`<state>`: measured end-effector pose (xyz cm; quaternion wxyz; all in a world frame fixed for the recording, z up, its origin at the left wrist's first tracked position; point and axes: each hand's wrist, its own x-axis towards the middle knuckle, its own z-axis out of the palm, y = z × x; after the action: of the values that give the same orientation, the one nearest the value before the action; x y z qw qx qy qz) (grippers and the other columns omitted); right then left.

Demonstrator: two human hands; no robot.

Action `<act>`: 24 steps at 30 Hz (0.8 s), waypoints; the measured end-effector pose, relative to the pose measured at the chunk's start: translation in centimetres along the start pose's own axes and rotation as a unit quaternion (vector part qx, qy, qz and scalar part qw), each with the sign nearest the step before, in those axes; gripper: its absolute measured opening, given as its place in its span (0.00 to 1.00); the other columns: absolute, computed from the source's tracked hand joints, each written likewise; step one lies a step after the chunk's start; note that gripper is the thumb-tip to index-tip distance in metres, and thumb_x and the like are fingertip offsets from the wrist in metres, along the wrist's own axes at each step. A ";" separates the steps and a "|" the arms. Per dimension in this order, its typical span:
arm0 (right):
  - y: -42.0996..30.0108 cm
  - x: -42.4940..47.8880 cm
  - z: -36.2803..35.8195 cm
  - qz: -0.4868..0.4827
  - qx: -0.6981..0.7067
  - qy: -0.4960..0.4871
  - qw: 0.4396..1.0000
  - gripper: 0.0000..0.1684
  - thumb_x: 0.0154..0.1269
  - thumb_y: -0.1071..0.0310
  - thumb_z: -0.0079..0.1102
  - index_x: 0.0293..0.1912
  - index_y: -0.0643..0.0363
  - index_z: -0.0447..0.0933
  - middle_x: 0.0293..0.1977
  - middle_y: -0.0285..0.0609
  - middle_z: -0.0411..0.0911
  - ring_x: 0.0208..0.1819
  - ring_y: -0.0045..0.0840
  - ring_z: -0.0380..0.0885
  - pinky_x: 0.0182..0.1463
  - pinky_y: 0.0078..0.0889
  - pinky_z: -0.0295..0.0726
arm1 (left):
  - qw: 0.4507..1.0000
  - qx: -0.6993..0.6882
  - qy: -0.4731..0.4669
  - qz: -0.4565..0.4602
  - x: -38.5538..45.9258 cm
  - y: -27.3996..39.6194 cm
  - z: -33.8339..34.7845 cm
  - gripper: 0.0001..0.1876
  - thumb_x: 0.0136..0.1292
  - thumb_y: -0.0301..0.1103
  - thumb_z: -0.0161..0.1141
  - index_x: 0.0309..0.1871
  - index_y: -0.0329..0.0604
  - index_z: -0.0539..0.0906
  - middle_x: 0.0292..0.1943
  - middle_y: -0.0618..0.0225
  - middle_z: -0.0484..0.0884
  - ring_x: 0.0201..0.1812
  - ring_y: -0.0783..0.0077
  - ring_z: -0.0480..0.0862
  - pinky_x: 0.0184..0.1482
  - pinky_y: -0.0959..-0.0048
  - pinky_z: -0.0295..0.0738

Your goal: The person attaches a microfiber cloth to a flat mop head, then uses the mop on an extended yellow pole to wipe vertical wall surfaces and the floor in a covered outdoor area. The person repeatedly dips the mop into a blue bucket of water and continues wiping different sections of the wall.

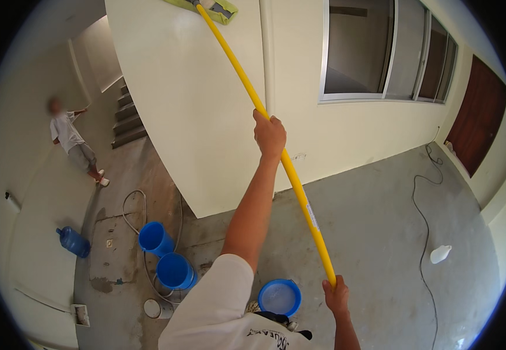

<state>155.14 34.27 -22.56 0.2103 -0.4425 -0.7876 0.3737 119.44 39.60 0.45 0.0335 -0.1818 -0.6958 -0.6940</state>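
Observation:
My left hand (pixel 269 132) is closed around the middle of a long yellow pole (pixel 294 175). Lower down, my right hand (pixel 337 295) grips the pole's bottom end. The pole slants up to the left, where a flat mop head with a green cloth (pixel 224 12) lies against the cream wall (pixel 170 87) at the picture's top edge, partly cut off. Near my body, a blue basin (pixel 299 297) of cloudy, sudsy liquid stands on the grey floor.
Two blue buckets (pixel 156 236) stand beside a hose (pixel 126 197). A blue water jug (pixel 74 242) leans by the left wall. Another person (pixel 69 131) stands near the stairs (pixel 128 118). A dark cable (pixel 425 227) and a white jug (pixel 441 254) lie on the right.

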 end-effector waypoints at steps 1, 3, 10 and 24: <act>0.0 0.8 0.5 0.015 -0.025 -0.011 1.000 0.19 0.51 0.56 0.59 0.25 0.63 0.69 0.18 0.53 0.71 0.25 0.46 0.72 0.26 0.41 0.68 | 0.998 0.044 0.031 0.015 0.6 -1.1 0.4 0.19 0.58 0.29 0.46 0.52 0.38 0.58 0.27 0.53 0.76 0.24 0.57 0.79 0.26 0.63 0.74; 1.1 1.5 0.9 0.036 -0.056 -0.038 0.997 0.19 0.51 0.56 0.59 0.25 0.63 0.68 0.19 0.53 0.72 0.26 0.48 0.72 0.27 0.42 0.68 | 0.992 0.110 0.060 0.027 0.3 -2.6 1.5 0.21 0.58 0.30 0.46 0.54 0.38 0.56 0.29 0.49 0.77 0.30 0.50 0.78 0.33 0.59 0.73; 10.4 -4.7 0.6 0.085 -0.067 -0.133 0.985 0.17 0.52 0.57 0.57 0.25 0.63 0.70 0.19 0.53 0.72 0.25 0.45 0.72 0.28 0.41 0.68 | 0.980 0.196 0.016 -0.037 -9.6 -11.4 2.1 0.22 0.58 0.30 0.47 0.54 0.37 0.55 0.30 0.46 0.77 0.33 0.46 0.77 0.35 0.55 0.71; 17.4 -15.9 -2.2 0.203 0.018 -0.213 0.956 0.14 0.50 0.62 0.58 0.28 0.64 0.73 0.15 0.43 0.69 0.20 0.22 0.66 0.22 0.34 0.66 | 0.932 0.298 -0.076 -0.193 -20.6 -23.8 1.5 0.24 0.58 0.30 0.45 0.57 0.34 0.53 0.35 0.46 0.77 0.35 0.47 0.78 0.37 0.55 0.72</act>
<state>174.23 27.30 -34.70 -0.0345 -0.4990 -0.7008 0.5085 131.84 37.46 -28.44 -0.1016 -0.0781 -0.8926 -0.4323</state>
